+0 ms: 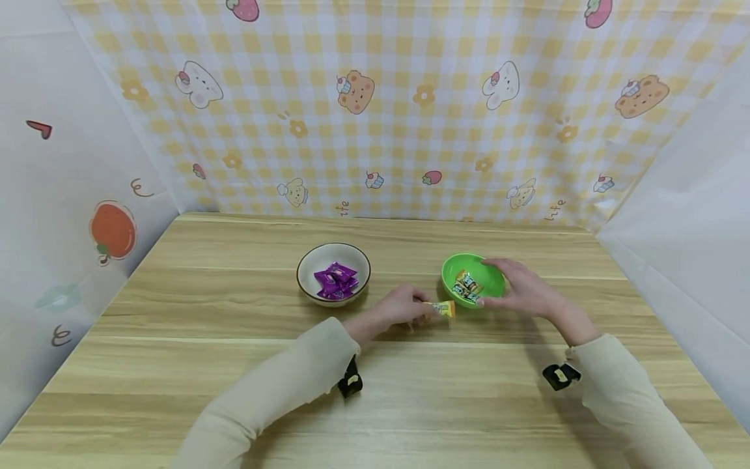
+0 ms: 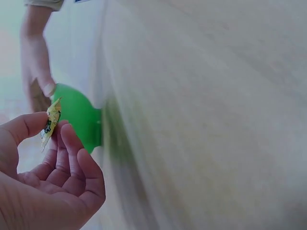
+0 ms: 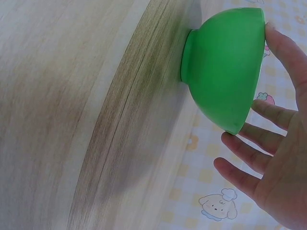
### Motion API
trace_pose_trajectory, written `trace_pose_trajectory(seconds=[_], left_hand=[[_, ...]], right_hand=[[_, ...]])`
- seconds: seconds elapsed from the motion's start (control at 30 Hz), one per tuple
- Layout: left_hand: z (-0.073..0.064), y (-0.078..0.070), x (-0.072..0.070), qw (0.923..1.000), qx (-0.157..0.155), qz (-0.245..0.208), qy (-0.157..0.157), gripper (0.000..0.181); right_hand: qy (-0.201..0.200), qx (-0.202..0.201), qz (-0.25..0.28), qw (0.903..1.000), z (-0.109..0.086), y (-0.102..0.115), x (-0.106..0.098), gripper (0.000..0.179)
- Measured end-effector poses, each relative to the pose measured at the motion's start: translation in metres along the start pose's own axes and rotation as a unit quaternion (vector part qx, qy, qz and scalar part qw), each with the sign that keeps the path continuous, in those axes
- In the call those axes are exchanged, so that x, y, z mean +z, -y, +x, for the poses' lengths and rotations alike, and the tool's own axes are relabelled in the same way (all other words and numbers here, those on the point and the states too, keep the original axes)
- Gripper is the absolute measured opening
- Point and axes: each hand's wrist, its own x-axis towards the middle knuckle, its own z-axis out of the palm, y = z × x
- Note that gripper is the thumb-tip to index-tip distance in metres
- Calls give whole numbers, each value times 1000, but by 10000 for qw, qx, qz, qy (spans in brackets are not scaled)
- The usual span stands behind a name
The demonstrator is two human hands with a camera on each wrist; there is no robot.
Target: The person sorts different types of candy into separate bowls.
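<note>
A small yellow-wrapped candy point(image 1: 443, 309) is pinched between the thumb and fingertips of my left hand point(image 1: 405, 306), just left of the green bowl's near side. The green bowl point(image 1: 495, 280) stands on the table with several yellow-and-dark wrapped candies point(image 1: 467, 286) inside. My right hand point(image 1: 524, 290) holds this bowl at its right side, thumb and fingers spread along the rim. In the right wrist view the bowl's outer wall point(image 3: 223, 67) shows, and some fingers stand off it. The left wrist view shows the candy point(image 2: 52, 122) close in front of the bowl.
A cream bowl with a dark rim point(image 1: 305, 280) stands left of the green one and holds several purple-wrapped candies point(image 1: 336, 281). Both bowls are on a wooden table point(image 1: 422, 404). A yellow checked cloth point(image 1: 398, 150) hangs along the table's back edge, with white sheets at both sides.
</note>
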Motion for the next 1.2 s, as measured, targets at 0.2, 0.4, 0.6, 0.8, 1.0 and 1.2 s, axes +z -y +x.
trace_pose_trajectory(seconds=[0.2,0.4,0.6,0.8,1.0,1.2], left_hand=[[4,-12,-13,9992,88,-364,-116,14],[13,-27,-20,9989,202,-316,-292,16],[22,-39,-16,9983,168,-183,-520,20],[32,-45,-10,9971,68,-197,-737,23],[42,-51,0,9954,43,-156,-948,24],[46,-55,8,9944,88,-109,-1051,24]], right_hand=[[5,32,2,10000,0,0,0,80],[23,79,-23,10000,0,1,-1,80],[55,87,-17,9999,0,1,-1,81],[7,61,-25,10000,1,1,-1,80],[7,55,7,10000,1,1,-1,80],[58,87,61,9999,1,-1,-1,81]])
